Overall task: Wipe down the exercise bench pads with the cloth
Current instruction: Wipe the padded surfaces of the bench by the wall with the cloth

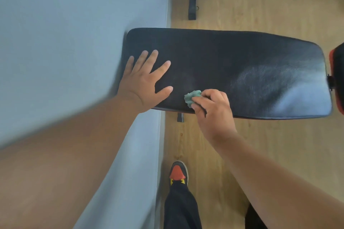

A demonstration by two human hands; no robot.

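A long black bench pad (pixel 232 65) lies across the middle of the view, its left end close to the wall. My left hand (pixel 143 82) rests flat on the pad's left end with fingers spread. My right hand (pixel 214 109) grips a small bunched green cloth (pixel 192 96) and holds it against the pad near the front edge. Most of the cloth is hidden under my fingers. A second pad (pixel 337 80), black with a red edge, shows at the right border.
A grey-blue wall (pixel 74 33) fills the left side. The floor (pixel 270 145) is light wood. The black bench frame foot (pixel 192 0) lies behind the pad. My shoe (pixel 178 173) stands on the floor in front of the bench.
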